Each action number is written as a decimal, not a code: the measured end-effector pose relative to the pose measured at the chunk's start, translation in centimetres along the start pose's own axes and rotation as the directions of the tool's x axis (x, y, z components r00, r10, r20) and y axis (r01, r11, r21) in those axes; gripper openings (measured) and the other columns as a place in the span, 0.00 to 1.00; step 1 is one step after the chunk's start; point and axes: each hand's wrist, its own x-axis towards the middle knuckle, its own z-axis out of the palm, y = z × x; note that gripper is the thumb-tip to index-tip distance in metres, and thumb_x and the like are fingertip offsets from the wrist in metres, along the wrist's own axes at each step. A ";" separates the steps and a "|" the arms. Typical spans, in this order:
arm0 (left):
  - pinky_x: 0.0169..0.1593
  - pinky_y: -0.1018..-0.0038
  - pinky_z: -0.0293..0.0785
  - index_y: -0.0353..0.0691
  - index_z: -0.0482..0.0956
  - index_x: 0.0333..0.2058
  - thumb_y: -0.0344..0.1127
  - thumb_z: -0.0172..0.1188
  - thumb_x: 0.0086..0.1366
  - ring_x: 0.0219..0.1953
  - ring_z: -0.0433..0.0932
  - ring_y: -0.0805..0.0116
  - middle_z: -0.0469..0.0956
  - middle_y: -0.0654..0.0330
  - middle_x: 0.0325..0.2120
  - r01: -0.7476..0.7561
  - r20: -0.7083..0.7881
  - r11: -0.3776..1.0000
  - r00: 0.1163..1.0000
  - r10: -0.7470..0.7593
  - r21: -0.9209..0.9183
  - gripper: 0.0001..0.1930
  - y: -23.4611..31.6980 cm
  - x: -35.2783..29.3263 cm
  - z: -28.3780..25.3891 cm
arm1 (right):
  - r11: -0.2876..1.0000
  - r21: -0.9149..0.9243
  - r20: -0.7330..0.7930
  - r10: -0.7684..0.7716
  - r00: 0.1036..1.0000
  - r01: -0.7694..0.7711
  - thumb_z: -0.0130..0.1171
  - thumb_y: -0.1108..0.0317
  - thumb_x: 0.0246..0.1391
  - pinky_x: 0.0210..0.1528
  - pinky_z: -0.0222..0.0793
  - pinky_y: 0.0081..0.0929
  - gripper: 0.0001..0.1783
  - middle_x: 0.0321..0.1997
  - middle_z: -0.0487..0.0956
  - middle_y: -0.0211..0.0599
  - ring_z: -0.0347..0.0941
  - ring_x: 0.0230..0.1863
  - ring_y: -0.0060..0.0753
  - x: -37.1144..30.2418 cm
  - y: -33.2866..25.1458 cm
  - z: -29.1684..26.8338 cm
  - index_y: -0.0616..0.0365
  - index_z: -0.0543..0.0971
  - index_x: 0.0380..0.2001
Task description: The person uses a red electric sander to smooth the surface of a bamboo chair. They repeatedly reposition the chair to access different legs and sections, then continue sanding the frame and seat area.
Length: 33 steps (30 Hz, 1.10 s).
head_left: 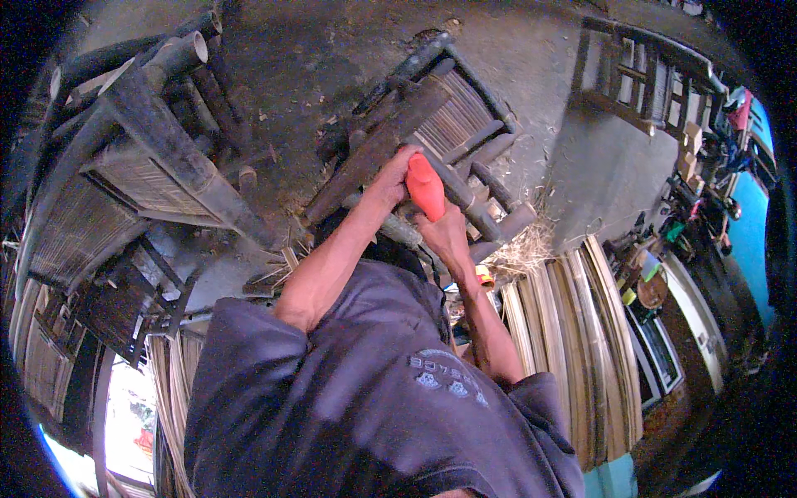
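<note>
A smooth, rounded red-orange tool [426,187] is between my hands, low over a dark bamboo chair frame; its exact kind does not show. My right hand [447,228] is closed round its near end. Against its upper left side my left hand [393,176] is curled, with the fingertips partly hidden. Thick dark bamboo poles and a slatted bamboo panel [452,112] make up the chair frame [398,116], which lies on the floor just beyond my hands. Whatever the tool's tip touches is hidden.
Another bamboo chair [166,145] stands at the left, its thick poles reaching toward the middle. Long pale bamboo strips [573,349] are stacked at the lower right, near a pile of shavings [527,247]. A wooden frame [643,79] stands at the far right, with assorted clutter along that side.
</note>
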 end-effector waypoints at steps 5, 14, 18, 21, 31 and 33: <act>0.39 0.69 0.75 0.48 0.72 0.29 0.44 0.58 0.61 0.29 0.75 0.72 0.74 0.68 0.25 -0.096 0.079 0.995 0.992 0.094 0.018 0.09 1.7 0.1 -0.2 | 0.994 -0.109 -0.011 0.002 1.000 -0.004 0.57 0.64 0.44 0.39 0.71 0.40 0.19 0.30 0.80 0.54 0.79 0.35 0.52 3.5 1.6 2.7 0.64 0.77 0.40; 0.35 0.69 0.76 0.50 0.72 0.27 0.45 0.61 0.59 0.26 0.75 0.71 0.74 0.68 0.23 -0.079 0.056 0.994 0.995 0.083 -0.076 0.10 0.4 1.8 -0.7 | 0.996 -0.016 0.023 -0.083 0.996 0.084 0.56 0.67 0.44 0.39 0.69 0.37 0.17 0.30 0.78 0.51 0.76 0.33 0.43 2.5 1.7 1.6 0.64 0.76 0.38; 0.36 0.68 0.74 0.49 0.72 0.29 0.42 0.63 0.58 0.28 0.74 0.71 0.73 0.68 0.24 -0.139 0.007 0.983 0.990 0.140 -0.123 0.09 -1.2 1.4 0.2 | 0.996 -0.029 0.019 -0.089 0.996 0.090 0.55 0.67 0.44 0.38 0.69 0.37 0.16 0.31 0.78 0.50 0.75 0.32 0.45 0.3 0.2 -0.2 0.65 0.75 0.37; 0.41 0.69 0.75 0.47 0.72 0.33 0.43 0.64 0.57 0.32 0.75 0.71 0.74 0.66 0.29 -0.076 0.083 0.982 0.992 0.091 -0.173 0.11 -2.0 -0.3 0.4 | 0.989 0.047 0.000 -0.140 0.990 0.140 0.55 0.67 0.44 0.36 0.68 0.36 0.16 0.31 0.77 0.50 0.73 0.31 0.42 -1.7 -0.2 -0.9 0.65 0.74 0.37; 0.39 0.67 0.77 0.46 0.74 0.36 0.52 0.63 0.59 0.30 0.77 0.68 0.77 0.63 0.28 -0.021 -0.053 0.998 0.998 0.018 -0.060 0.17 -5.0 -11.2 -0.1 | 0.995 0.009 0.066 -0.098 0.993 0.097 0.57 0.70 0.42 0.43 0.71 0.40 0.19 0.36 0.79 0.54 0.77 0.39 0.55 -10.1 1.6 1.0 0.61 0.75 0.42; 0.41 0.67 0.76 0.43 0.73 0.38 0.48 0.65 0.58 0.32 0.76 0.67 0.75 0.62 0.30 0.050 -0.129 0.991 0.989 -0.066 -0.126 0.18 -4.9 -12.8 -2.4 | 0.997 -0.040 0.103 -0.066 0.992 0.071 0.56 0.70 0.42 0.46 0.70 0.44 0.21 0.39 0.78 0.57 0.74 0.45 0.62 -10.8 2.6 3.3 0.59 0.75 0.45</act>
